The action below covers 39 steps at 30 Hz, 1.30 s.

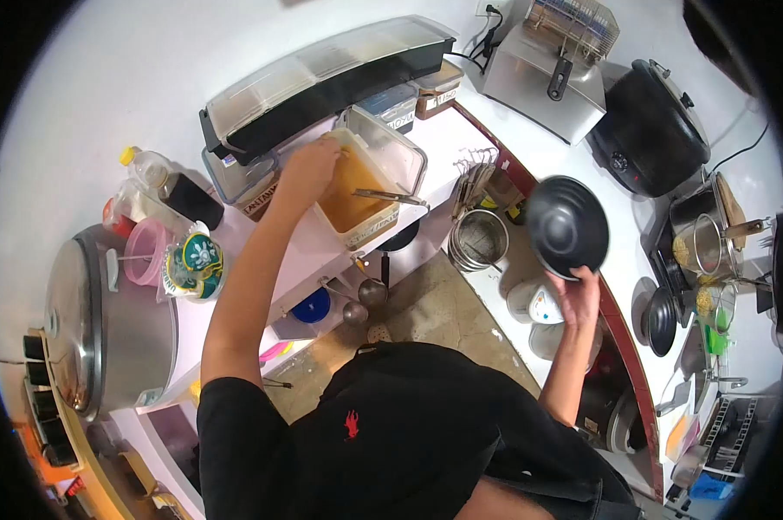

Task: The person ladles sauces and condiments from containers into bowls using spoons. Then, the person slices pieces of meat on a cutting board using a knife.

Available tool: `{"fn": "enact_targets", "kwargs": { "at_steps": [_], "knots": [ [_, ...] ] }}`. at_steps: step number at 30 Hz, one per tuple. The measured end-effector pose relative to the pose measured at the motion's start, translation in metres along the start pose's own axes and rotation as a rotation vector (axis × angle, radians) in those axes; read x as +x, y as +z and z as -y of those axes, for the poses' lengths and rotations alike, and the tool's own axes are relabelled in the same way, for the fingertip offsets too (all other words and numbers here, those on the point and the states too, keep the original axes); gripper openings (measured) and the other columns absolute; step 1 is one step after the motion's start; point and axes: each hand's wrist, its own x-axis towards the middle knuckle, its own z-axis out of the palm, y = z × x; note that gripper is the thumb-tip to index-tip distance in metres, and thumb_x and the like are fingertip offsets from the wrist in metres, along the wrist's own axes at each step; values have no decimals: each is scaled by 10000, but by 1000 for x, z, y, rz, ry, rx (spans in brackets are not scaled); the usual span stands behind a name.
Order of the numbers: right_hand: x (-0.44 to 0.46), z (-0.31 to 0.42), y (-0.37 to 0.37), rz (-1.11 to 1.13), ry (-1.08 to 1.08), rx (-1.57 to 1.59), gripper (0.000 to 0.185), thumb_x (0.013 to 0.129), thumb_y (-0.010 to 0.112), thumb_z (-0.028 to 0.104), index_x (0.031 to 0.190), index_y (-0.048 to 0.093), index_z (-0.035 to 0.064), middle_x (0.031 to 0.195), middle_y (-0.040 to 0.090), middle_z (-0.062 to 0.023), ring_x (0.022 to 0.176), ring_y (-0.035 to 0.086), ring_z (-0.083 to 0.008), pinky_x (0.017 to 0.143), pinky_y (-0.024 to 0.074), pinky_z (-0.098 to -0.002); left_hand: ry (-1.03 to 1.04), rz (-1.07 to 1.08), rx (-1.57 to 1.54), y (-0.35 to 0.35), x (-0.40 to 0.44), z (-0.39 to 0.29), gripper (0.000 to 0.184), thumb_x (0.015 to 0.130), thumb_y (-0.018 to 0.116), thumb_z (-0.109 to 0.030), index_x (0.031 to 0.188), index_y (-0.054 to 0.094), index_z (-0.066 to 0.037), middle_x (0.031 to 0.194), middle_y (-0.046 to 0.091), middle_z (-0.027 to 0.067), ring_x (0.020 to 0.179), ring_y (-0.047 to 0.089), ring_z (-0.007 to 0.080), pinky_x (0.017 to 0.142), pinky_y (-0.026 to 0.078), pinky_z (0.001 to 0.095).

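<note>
My right hand [579, 299] grips a round black bowl [569, 227] by its near rim, holding it up with its dark inside facing me. At the left, my left hand [312, 170] is over the far left side of a rectangular plastic container [359, 234]. Its fingers are bent and closed, and whatever is in them is hidden. Orange-brown contents [350, 186] show inside the container. Metal tongs [391, 198] lie across its right rim. A clear lid [406, 156] stands tilted beside it.
Behind the container is a long black condiment box [322, 82]. A dark sauce bottle [188, 198] and a large steel pot [119, 325] stand left. Strainer baskets [478, 241], a fryer [543, 82] and a black cooker [647, 130] are right.
</note>
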Motion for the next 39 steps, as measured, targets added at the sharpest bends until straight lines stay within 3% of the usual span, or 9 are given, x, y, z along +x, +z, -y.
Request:
{"fn": "enact_targets", "kwargs": {
  "at_steps": [3, 12, 16, 23, 26, 29, 32, 35, 39],
  "knots": [
    [-1, -26, 45, 102, 154, 28, 634, 735, 513, -51, 1350, 395, 45, 1251, 533, -186, 1040, 640, -339, 672, 651, -412, 73, 56, -67, 2, -1, -15, 169, 920, 515, -159, 930, 603, -15, 893, 647, 195, 852, 628, 384, 760, 489, 471],
    [5, -59, 84, 293, 342, 12, 677, 694, 446, -93, 1360, 412, 23, 1240, 567, -176, 1041, 639, -324, 838, 589, -429, 235, 388, -292, -43, -20, -58, 109, 873, 546, -111, 905, 605, -25, 845, 623, 168, 833, 616, 361, 751, 487, 435],
    [7, -52, 81, 310, 388, -34, 680, 675, 449, -89, 1348, 428, 10, 1217, 578, -163, 1092, 597, -294, 911, 536, -408, 8, 457, -230, -51, -27, -47, 104, 849, 579, -104, 861, 623, -11, 825, 648, 172, 813, 626, 365, 745, 490, 430],
    [30, -52, 83, 314, 434, 23, 496, 796, 513, 70, 1281, 483, -32, 1205, 606, -162, 1058, 630, -272, 914, 534, -379, -169, 109, -319, -36, -17, -21, 138, 882, 594, -110, 903, 661, 10, 812, 666, 193, 725, 646, 353, 672, 501, 384],
    [34, -47, 89, 325, 424, 28, 449, 847, 526, 153, 1246, 510, -52, 1193, 622, -166, 1045, 642, -266, 922, 532, -380, -372, 148, -349, -24, -19, -36, 206, 914, 567, -154, 836, 650, 19, 757, 637, 221, 734, 620, 401, 681, 485, 426],
    [36, -49, 94, 336, 364, 35, 456, 871, 533, 206, 1246, 512, -53, 1191, 626, -167, 1051, 642, -262, 918, 535, -374, -371, 142, -307, -22, -22, -45, 253, 938, 565, -189, 840, 660, 24, 701, 637, 203, 669, 637, 352, 636, 490, 404],
    [38, -50, 104, 247, 351, 11, 474, 856, 550, 230, 1266, 502, -2, 1181, 625, -159, 986, 667, -274, 802, 589, -371, -583, 142, -528, -26, -27, -49, 277, 942, 579, -223, 855, 679, 20, 641, 634, 153, 602, 638, 238, 584, 489, 359],
    [39, -47, 109, 250, 333, -35, 472, 858, 555, 236, 1267, 503, 7, 1181, 623, -158, 1000, 662, -273, 826, 581, -373, -647, 127, -545, -37, -35, -50, 304, 959, 573, -253, 869, 690, 13, 615, 622, 74, 565, 586, 115, 536, 467, 283],
    [45, -49, 113, 270, 306, -21, 471, 857, 557, 241, 1262, 506, 5, 1177, 625, -159, 995, 663, -276, 832, 577, -371, -730, 89, -785, -35, -55, -37, 312, 979, 554, -269, 883, 685, -3, 637, 599, 17, 561, 536, 63, 525, 434, 215]
  ]
}}
